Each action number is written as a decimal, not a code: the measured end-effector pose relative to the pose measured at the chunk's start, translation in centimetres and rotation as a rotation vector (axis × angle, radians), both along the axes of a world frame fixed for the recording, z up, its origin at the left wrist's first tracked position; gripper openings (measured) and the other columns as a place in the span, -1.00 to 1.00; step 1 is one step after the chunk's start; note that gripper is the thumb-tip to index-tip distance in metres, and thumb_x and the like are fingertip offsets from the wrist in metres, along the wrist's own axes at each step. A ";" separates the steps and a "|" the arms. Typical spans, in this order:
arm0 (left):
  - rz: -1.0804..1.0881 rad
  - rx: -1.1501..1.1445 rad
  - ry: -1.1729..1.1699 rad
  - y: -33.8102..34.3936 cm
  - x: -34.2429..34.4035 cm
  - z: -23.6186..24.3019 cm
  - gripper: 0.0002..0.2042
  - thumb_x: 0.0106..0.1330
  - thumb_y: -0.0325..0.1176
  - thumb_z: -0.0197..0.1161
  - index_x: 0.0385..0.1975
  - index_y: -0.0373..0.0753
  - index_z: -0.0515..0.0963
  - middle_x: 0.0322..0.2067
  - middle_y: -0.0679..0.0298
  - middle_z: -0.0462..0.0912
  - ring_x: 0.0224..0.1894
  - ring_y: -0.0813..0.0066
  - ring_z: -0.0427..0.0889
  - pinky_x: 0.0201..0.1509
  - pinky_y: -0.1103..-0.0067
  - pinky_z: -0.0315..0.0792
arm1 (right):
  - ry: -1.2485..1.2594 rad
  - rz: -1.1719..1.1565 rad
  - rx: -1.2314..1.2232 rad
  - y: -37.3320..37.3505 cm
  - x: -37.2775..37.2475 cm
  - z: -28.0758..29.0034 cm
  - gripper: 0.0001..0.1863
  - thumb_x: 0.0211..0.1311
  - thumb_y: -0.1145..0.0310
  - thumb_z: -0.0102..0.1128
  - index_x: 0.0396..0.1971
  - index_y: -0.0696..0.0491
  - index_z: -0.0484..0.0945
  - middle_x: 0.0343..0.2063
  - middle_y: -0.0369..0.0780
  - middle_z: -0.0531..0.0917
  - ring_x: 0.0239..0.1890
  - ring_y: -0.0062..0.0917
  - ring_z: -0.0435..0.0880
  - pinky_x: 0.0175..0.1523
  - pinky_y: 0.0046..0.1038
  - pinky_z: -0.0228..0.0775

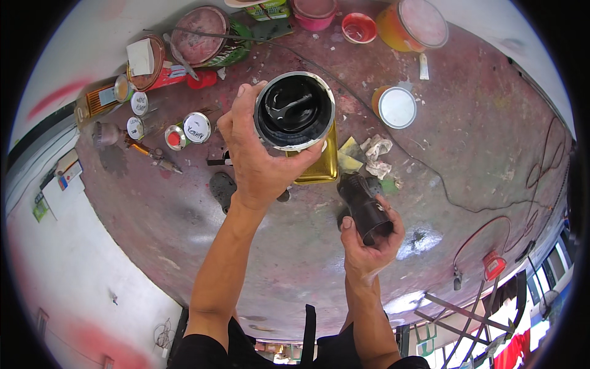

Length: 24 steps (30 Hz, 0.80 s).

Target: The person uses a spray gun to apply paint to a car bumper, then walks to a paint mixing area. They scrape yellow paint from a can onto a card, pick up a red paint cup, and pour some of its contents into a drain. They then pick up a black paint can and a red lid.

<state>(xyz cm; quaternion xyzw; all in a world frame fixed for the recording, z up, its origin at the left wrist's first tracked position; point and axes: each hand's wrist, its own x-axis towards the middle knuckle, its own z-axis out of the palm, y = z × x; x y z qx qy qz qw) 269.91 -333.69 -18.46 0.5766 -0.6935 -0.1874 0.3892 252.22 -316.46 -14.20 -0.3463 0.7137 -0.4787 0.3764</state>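
Observation:
My left hand (pixel 255 163) grips an open round can (pixel 301 138), its thumb and fingers around the side. Glossy black paint (pixel 286 111) shows inside, and its mouth faces me. Lower and to the right, my right hand (pixel 375 252) is closed around a black cylindrical object (pixel 369 209), held at a slant; its exact kind does not show. Behind the can, a gold-coloured metal tin (pixel 322 169) is partly hidden. Beside that tin lie a yellowish piece of sheet (pixel 350 154) and a crumpled white wad (pixel 377 150).
A white-topped tub (pixel 397 107) stands beyond, right of the paint can. Small cans (pixel 197 127) and a spray gun (pixel 163 158) are at left. Several buckets (pixel 200 34) line the far wall. A thin dark cable (pixel 424 165) crosses the floor; a red box (pixel 493 265) sits at right.

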 end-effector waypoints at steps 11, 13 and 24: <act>-0.033 -0.021 -0.059 -1.3 -2.4 0.8 0.31 -0.07 -0.46 0.82 0.62 -0.38 -0.09 0.38 -0.14 0.42 0.36 0.04 0.56 0.47 0.23 0.51 | -0.061 -0.065 0.016 0.3 -0.9 -0.2 -0.07 0.11 0.68 0.62 0.42 0.12 0.22 0.38 0.16 0.48 0.35 -0.19 0.61 0.31 -0.25 0.72; -0.039 -0.016 -0.055 -1.4 -2.3 0.9 0.31 -0.06 -0.45 0.82 0.62 -0.39 -0.09 0.38 -0.14 0.42 0.37 0.04 0.56 0.48 0.23 0.50 | -0.065 -0.071 0.005 0.3 -0.9 -0.2 -0.07 0.11 0.68 0.62 0.42 0.12 0.22 0.38 0.16 0.48 0.36 -0.18 0.60 0.31 -0.24 0.71; -0.006 -0.114 -0.028 -1.7 -2.6 -0.2 0.26 -0.08 -0.31 0.84 0.61 -0.40 0.05 0.38 -0.05 0.52 0.35 0.06 0.45 0.46 0.23 0.35 | -0.076 -0.082 0.026 0.2 -0.8 -0.1 -0.07 0.12 0.67 0.62 0.43 0.12 0.22 0.39 0.16 0.48 0.35 -0.18 0.61 0.30 -0.24 0.72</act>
